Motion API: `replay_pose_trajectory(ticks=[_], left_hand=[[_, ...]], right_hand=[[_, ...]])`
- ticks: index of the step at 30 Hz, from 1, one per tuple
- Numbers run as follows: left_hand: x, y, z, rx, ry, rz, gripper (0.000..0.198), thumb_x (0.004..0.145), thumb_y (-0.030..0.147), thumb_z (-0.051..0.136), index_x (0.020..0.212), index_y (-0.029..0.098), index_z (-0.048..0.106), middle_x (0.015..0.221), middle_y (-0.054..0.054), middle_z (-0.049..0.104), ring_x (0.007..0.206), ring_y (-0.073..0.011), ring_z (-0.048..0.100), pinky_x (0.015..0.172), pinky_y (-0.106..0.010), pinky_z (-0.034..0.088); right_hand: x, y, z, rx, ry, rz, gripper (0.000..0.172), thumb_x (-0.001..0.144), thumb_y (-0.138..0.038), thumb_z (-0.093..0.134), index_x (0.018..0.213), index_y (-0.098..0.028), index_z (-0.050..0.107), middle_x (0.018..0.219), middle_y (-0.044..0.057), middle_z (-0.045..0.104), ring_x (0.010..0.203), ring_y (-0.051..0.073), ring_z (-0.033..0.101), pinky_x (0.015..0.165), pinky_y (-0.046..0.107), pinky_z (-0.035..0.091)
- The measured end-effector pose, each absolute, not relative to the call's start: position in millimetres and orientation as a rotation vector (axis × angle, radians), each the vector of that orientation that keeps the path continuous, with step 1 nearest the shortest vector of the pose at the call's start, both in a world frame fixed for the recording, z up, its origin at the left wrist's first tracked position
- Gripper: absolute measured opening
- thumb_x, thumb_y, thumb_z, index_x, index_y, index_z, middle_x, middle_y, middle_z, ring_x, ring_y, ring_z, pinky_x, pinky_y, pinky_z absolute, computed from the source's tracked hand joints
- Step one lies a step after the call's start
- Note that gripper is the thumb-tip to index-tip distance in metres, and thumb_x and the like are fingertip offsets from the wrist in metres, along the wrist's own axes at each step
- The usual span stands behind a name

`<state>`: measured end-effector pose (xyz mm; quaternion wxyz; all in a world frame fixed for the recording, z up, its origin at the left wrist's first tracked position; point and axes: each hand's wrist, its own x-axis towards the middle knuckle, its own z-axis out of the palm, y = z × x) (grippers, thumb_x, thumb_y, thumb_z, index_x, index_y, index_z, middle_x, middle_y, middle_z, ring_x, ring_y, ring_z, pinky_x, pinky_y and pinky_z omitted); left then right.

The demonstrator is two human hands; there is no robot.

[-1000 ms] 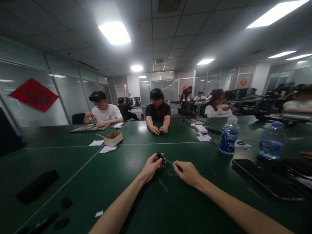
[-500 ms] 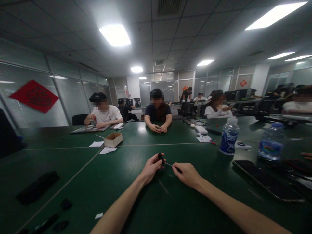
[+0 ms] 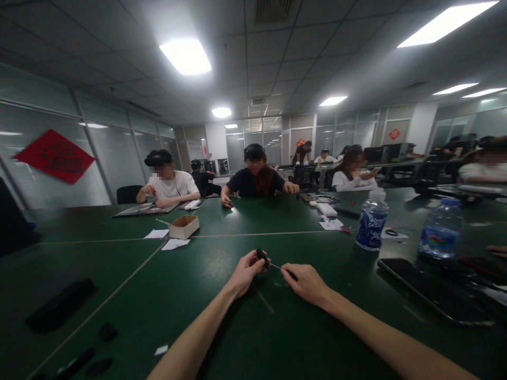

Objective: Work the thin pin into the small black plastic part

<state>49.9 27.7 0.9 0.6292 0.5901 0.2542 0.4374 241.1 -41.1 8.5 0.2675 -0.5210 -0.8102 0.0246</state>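
Between the fingers of my left hand [image 3: 244, 274] is a small black part [image 3: 261, 255], too small to name its kind. My right hand [image 3: 304, 283] is closed around the dark handle of a screwdriver [image 3: 276, 266]. Its thin metal shaft points left, and the tip meets or nearly meets the black part; the exact contact is too small to see. Both hands are above the green table [image 3: 222, 327].
At right stand two water bottles [image 3: 371, 224] beside a large phone [image 3: 433, 290]. A small open cardboard box [image 3: 184, 227] sits across the table seam with paper. Several black pieces [image 3: 61, 303] lie at left. Co-workers [image 3: 255, 171] sit opposite.
My hands have barely shifted, still holding the black part and the screwdriver. The person opposite has moved their clasped hands apart, out to both sides.
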Motion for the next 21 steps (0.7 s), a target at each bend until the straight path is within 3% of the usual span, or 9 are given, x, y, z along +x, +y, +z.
replay_pose_trajectory(ticks=[13,21], left_hand=[[51,32,-7,1.306,0.544,0.989,0.034,0.07,0.036,0.07,0.094,0.014,0.059,0.089,-0.009,0.062,0.082,-0.0171,0.059,0.074,-0.029,0.045],[50,33,-11,1.329,0.552,0.983,0.037,0.069,0.037,0.07,0.096,0.014,0.059,0.088,-0.008,0.063,0.075,-0.0149,0.058,0.071,-0.028,0.043]], right_hand=[[242,-36,0,-1.391,-2.18,0.06,0.033,0.092,-0.032,0.033,0.093,-0.019,0.062,0.079,0.004,0.066,0.068,0.015,0.06,0.067,0.026,0.044],[241,-39,3,-1.366,-2.167,0.102,0.034,0.09,-0.034,0.032,0.087,-0.019,0.062,0.075,0.005,0.066,0.064,0.017,0.061,0.061,0.027,0.045]])
